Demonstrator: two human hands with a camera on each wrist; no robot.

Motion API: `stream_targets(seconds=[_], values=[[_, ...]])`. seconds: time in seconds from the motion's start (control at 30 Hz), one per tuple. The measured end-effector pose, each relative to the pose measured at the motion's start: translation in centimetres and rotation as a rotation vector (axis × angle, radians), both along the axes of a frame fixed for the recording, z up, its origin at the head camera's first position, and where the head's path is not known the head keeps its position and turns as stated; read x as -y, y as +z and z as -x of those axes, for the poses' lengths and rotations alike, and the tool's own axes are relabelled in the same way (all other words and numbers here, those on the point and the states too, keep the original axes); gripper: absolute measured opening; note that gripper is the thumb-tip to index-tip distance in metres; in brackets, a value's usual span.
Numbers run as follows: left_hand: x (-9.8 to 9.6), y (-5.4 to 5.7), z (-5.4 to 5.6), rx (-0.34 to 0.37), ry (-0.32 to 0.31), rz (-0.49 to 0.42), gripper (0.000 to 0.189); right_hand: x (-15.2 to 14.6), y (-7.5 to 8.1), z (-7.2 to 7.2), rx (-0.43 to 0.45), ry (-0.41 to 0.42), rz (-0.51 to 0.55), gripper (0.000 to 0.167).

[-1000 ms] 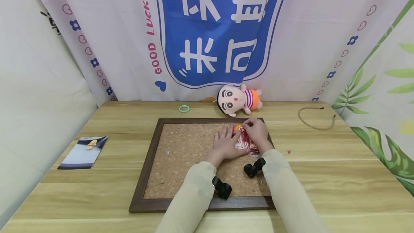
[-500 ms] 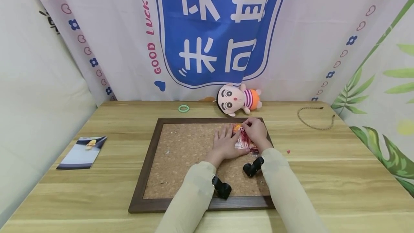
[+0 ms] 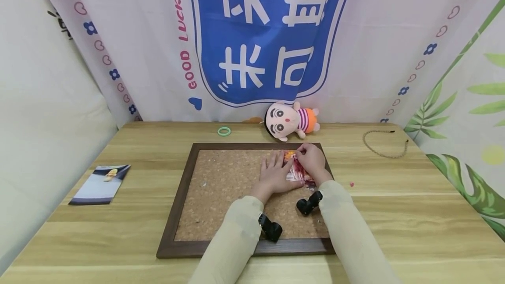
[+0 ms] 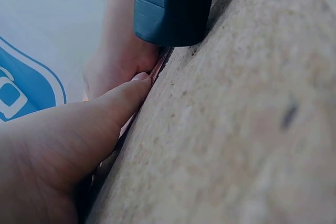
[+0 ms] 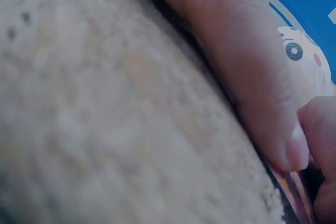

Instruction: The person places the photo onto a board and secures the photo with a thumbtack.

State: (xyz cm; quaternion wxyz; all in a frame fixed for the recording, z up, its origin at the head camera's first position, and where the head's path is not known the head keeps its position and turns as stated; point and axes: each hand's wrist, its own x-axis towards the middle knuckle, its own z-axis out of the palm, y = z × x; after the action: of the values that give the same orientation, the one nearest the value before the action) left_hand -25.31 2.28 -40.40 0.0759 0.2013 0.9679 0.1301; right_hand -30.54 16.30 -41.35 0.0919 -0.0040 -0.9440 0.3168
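A dark-framed corkboard (image 3: 221,196) lies flat on the table. Near its far right corner is a red, white and orange picture card (image 3: 295,172). My left hand (image 3: 276,176) presses down with fingers spread, its thumb along the card's near edge. At the card's far side, my right hand (image 3: 313,160) has its fingertips drawn together in a pinch; they hide the small thing between them, and I cannot tell what it is. In the left wrist view, the left thumb (image 4: 118,103) reaches towards the right hand. The right wrist view shows the left thumb (image 5: 252,72) close beside the right hand (image 5: 321,124).
Behind the board lie a plush doll (image 3: 289,120) and a green ring (image 3: 224,131). A braided headband (image 3: 384,156) is at the back right, a tiny red piece (image 3: 352,184) right of the frame. Another card (image 3: 100,185) lies at the left. Printed curtains (image 3: 158,56) stand behind.
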Motion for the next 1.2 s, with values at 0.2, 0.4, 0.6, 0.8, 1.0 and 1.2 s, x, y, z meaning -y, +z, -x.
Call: stream_targets(seconds=[0.2, 0.4, 0.6, 0.8, 1.0, 1.2], values=[[0.1, -0.2, 0.1, -0.014, 0.005, -0.06, 0.079, -0.2, 1.0, -0.5, 0.032, 0.05, 0.022, 0.024], [0.8, 0.5, 0.8, 0.003, 0.017, -0.211, 0.075, -1.6, 3.6, -0.5, 0.044, 0.22, 0.111, 0.033], [3.1, 2.3, 1.2, 0.065, 0.031, -0.366, 0.076, -3.5, 6.2, -1.2, 0.089, 0.334, 0.152, 0.035], [7.5, 5.0, 1.3, 0.089, 0.061, -0.532, 0.074, -4.9, 8.8, -2.3, 0.021, 0.41, 0.18, 0.038], [13.6, 7.1, 0.2, 0.074, 0.117, -0.577, 0.077, -6.8, 10.3, -4.2, -0.032, 0.388, 0.134, 0.044], [19.8, 7.1, -0.9, -0.031, 0.156, -0.6, 0.078, -9.0, 10.6, -6.2, -0.052, 0.335, 0.118, 0.046]])
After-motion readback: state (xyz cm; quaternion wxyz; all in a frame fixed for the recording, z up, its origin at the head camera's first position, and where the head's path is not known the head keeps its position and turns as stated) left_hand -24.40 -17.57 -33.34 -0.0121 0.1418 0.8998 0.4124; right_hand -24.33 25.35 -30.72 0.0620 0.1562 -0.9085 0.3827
